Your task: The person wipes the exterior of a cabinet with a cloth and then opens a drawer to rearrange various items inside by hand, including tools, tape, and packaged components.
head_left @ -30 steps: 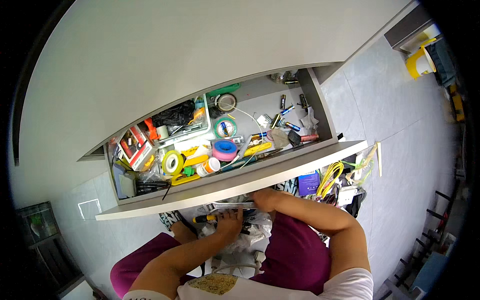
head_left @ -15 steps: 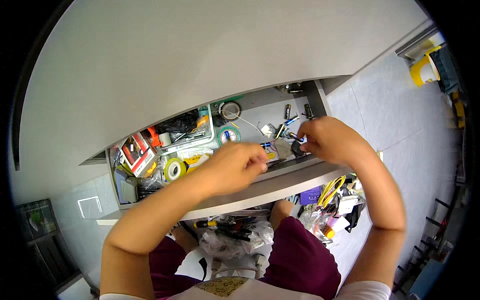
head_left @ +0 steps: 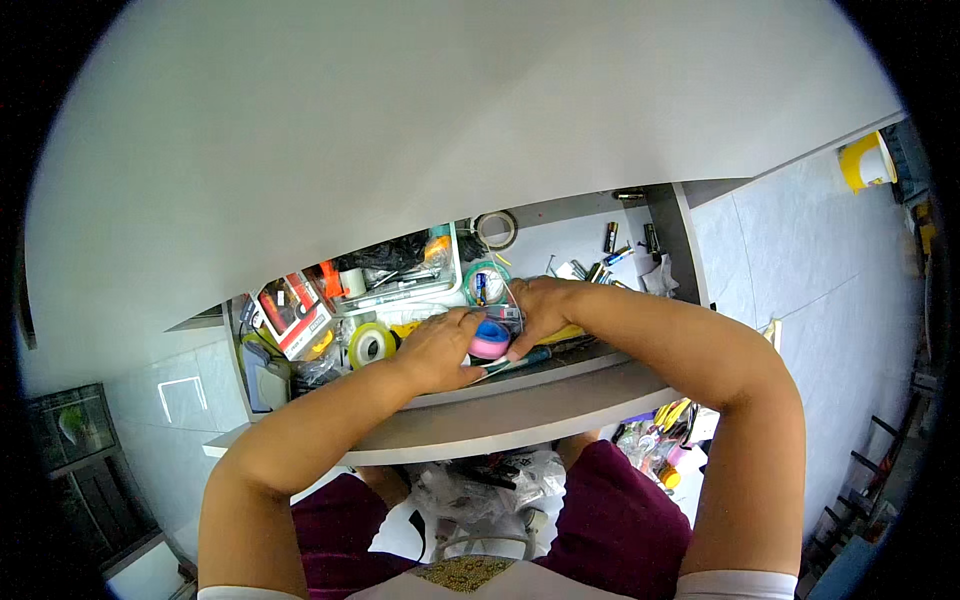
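Both my hands are low in the open drawer [head_left: 560, 392], on either side of a pink and blue tape roll [head_left: 490, 342]. My left hand [head_left: 437, 350] curls its fingers and thumb around the roll's left edge. My right hand [head_left: 541, 308] reaches in from the right, thumb and fingers apart, its thumb close beside the roll; part of its fingers is hidden. Just beyond the hands lies a green tape roll [head_left: 487, 284] with a battery in its middle. A yellow-green tape roll [head_left: 371, 346] is left of my left hand. A thin white cable runs by my right fingers.
A clear tray [head_left: 405, 292] with tools and a black bag fills the drawer's left part, beside a red and white box [head_left: 295, 315]. Loose batteries [head_left: 611, 237] and a grey tape roll [head_left: 496, 230] lie farther back. Bags and clutter [head_left: 660, 445] are below the drawer.
My right hand has moved left from the drawer's right side to the middle. My left hand has shifted slightly down and left, onto the pink and blue roll, which now shows between the hands.
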Tool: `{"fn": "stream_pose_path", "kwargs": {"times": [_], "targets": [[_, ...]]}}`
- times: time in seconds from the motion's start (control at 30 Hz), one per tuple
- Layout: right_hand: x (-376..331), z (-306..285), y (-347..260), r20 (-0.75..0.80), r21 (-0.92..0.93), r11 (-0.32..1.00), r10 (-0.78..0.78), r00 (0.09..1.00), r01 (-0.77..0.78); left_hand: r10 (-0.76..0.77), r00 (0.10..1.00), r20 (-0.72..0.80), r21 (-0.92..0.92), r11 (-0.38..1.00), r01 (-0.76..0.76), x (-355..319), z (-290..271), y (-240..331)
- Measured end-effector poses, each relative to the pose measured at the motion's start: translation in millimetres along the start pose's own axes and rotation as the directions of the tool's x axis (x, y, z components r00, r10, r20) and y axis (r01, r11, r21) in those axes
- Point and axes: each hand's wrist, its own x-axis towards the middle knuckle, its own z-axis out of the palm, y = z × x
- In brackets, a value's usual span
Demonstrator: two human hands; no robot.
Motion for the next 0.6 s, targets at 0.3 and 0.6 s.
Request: {"fn": "stream_pose_path", "kwargs": {"times": [0.3,0.6], "targets": [[-15.5,-2.8,-12.7,0.165,0.212,0.977,-0.023,0.986,-0.012,-0.032,0.991,0.128,0.072,0.997,0.023,14.0,-2.1,1.5],[7.2,3.2,-0.2,0.262,0.023,0.982,0.176,0.949,-0.189,-0.036,0.989,0.144,-0.023,0.999,0.040,25.2,-3.2,7.8]]}}
